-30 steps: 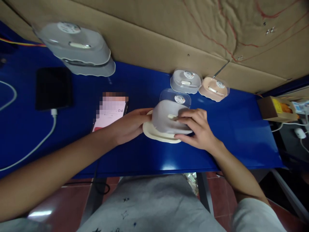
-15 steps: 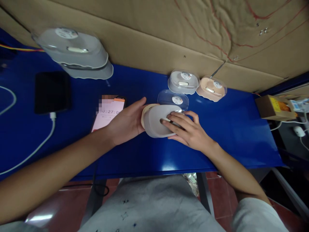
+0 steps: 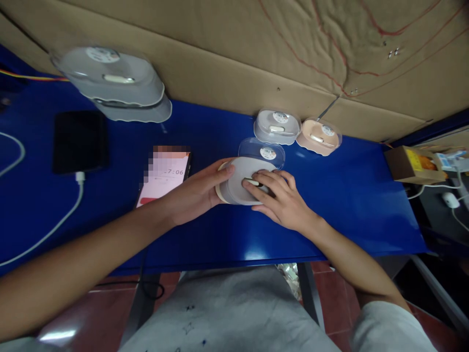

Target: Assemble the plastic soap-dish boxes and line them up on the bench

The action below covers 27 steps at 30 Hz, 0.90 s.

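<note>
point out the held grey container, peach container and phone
held grey container (image 3: 241, 171): head view, on its top
peach container (image 3: 317, 139): head view, on its handle
phone (image 3: 162, 182): head view, on its screen

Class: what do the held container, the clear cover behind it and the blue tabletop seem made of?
Container: probably matte plastic, softly shaded. Clear cover: likely glossy plastic; blue shows through. Tabletop: glossy, bright reflection; perhaps painted or laminated, base material unclear.

The box (image 3: 237, 178) hides most fingers of the left grip (image 3: 201, 189) and the near side of the clear lid (image 3: 251, 147); the right grip (image 3: 284, 198) covers its own patch of box. Pixelation masks the phone (image 3: 161, 187) partly. Sticker (image 3: 268, 153) print seems too blurred to read.
</note>
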Each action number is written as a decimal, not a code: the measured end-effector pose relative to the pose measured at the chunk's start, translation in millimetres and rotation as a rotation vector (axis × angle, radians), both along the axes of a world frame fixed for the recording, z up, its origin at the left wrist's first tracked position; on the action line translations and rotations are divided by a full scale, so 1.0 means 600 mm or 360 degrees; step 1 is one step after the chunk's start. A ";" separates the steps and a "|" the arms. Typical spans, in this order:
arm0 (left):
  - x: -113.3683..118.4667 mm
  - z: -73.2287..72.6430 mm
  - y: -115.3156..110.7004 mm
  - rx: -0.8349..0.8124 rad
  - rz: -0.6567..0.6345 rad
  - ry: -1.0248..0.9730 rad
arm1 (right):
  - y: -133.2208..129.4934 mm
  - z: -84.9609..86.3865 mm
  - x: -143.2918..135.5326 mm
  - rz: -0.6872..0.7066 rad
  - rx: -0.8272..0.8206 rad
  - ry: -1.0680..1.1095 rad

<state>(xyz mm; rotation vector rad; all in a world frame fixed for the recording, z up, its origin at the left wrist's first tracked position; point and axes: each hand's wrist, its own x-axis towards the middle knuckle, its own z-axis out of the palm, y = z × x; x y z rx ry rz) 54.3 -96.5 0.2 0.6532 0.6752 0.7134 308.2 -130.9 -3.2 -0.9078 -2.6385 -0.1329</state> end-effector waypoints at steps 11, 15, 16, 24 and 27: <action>0.006 0.001 -0.001 0.0075 0.0002 0.0036 | -0.005 0.003 -0.002 0.0040 0.0057 -0.0062; 0.007 0.000 -0.001 0.0086 0.0005 0.0046 | -0.004 0.006 -0.005 0.0013 0.0006 -0.0079; 0.007 -0.001 0.000 0.0092 0.0002 0.0049 | -0.003 0.007 -0.004 0.0011 0.0001 -0.0071; 0.007 -0.009 0.003 0.0015 0.0023 0.0048 | 0.001 0.003 0.003 0.0014 -0.0115 0.0102; 0.007 -0.011 0.004 0.0021 0.0032 0.0048 | 0.002 -0.002 0.003 0.0005 -0.0097 0.0083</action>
